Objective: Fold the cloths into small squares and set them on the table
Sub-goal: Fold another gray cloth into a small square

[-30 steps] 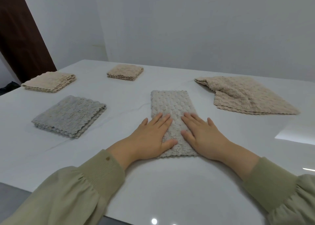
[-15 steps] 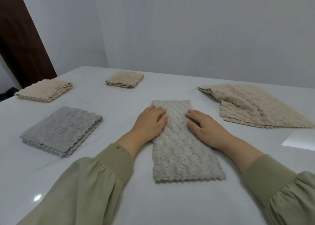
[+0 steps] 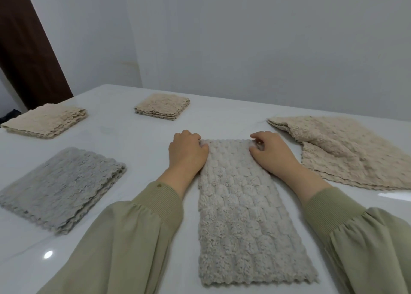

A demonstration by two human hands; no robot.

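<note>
A long grey strip (image 3: 235, 216), a cloth folded to a narrow band, lies flat on the white bench (image 3: 144, 142) and runs straight away from the person. Both hands are at its far end. The left hand (image 3: 188, 152) sits on the far left corner with its fingers curled down over the edge; the knuckles hide the fingertips, but the cloth bunches slightly under them. The right hand (image 3: 272, 153) is on the far right corner, with thumb and curled fingers pinching the edge. The near end of the strip, with its scalloped hem, lies free on the bench between the two green sleeves (image 3: 142, 238).

Left of the left hand, and well apart from it, a grey square (image 3: 60, 187) of folded cloth rests flat. Beyond that, further left, lies a tan square (image 3: 46, 121), also folded in layers. A smaller tan stack (image 3: 163, 105) sits beyond the left hand, near the far edge of the bench. Just to the right of the right hand, a loose tan cloth (image 3: 347, 151) is spread out, one corner turned over on itself; it does not touch the strip. A plain pale wall (image 3: 266, 49) stands behind the bench, with a dark brown panel (image 3: 26, 44) at the far left.
</note>
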